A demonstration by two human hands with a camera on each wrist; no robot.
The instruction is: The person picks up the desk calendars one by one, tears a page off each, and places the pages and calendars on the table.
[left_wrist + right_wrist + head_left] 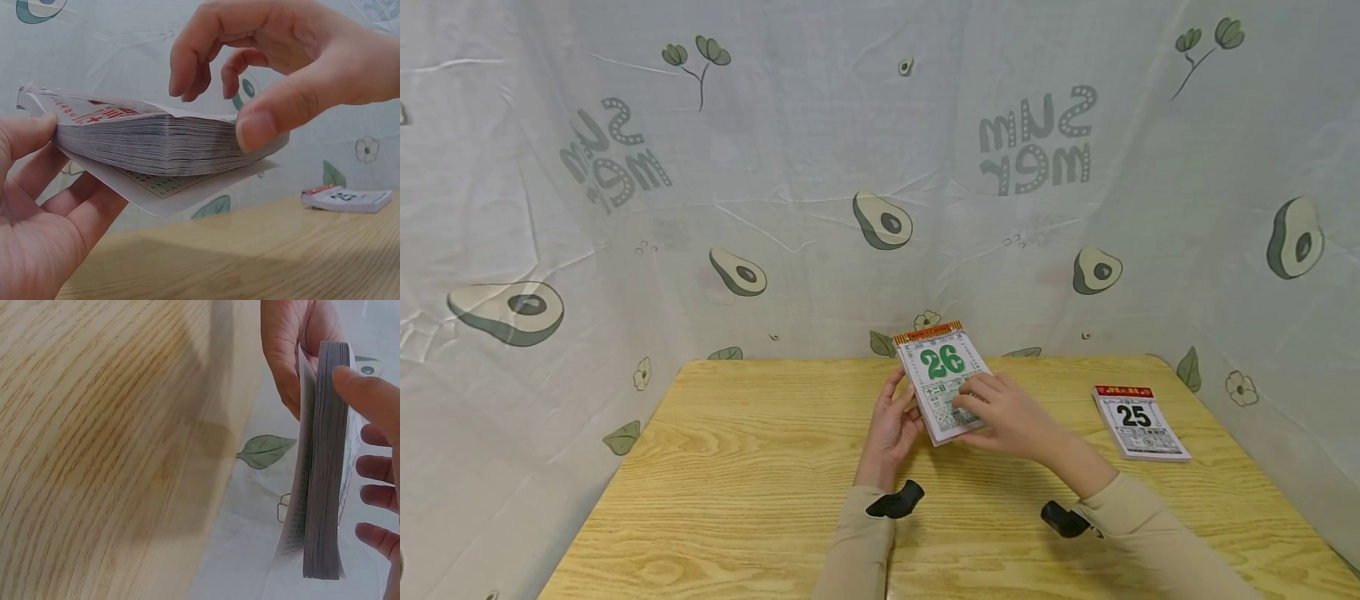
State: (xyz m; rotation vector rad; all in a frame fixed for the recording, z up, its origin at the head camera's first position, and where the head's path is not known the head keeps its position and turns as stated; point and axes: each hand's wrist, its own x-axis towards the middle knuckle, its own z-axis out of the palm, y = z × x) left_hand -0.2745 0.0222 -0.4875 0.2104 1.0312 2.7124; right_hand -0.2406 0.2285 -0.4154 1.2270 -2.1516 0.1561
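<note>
A thick tear-off calendar (931, 393) with a green 26 on its top page is held up over the table, tilted. My left hand (889, 427) grips it along its left edge, thumb on top and fingers underneath. At its lower right is my right hand (1011, 421). In the left wrist view that right hand (306, 69) has its thumb against the edges of the page block (165, 147), while the other fingers arch above the top sheet. A backing sheet (156, 194) stands apart beneath the pages. The right wrist view shows the page edges (326, 469) from the side.
A second calendar (1142, 427), with a black 25 and a red header, lies at the right side of the wooden table (737, 475). Behind the table hangs a pale cloth (820, 150) printed with avocados and leaves. Black straps (897, 502) sit at both wrists.
</note>
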